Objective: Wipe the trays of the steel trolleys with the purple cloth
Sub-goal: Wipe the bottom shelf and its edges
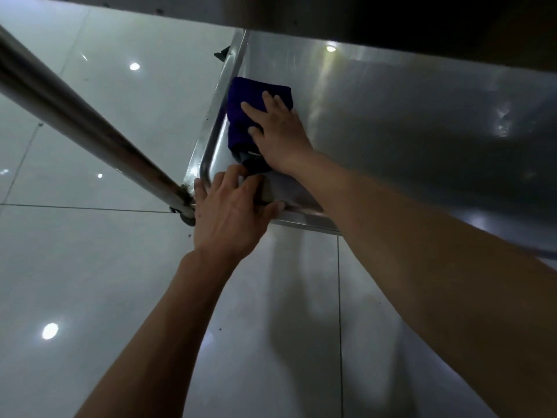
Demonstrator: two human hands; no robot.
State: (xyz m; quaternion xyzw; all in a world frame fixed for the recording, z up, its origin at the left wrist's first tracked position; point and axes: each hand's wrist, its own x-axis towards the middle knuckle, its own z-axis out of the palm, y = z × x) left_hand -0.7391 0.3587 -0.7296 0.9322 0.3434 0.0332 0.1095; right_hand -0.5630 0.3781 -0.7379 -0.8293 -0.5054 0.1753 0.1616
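A folded purple cloth (250, 110) lies in the near left part of the lower steel tray (407, 131) of a trolley, close to the tray's left rim. My right hand (278, 137) lies flat on the cloth with straight fingers and presses it onto the tray. My left hand (232, 212) sits on the tray's near left corner, its fingers curled over the raised rim (304, 217) and its fingertips close to the cloth's near end. Both forearms reach in from below.
A thick steel post (75, 116) of the trolley runs diagonally from the upper left down to the tray corner, with a castor (187, 219) under it. The shelf above (391, 16) overhangs the tray at the top. Glossy light floor tiles (90, 267) surround the trolley.
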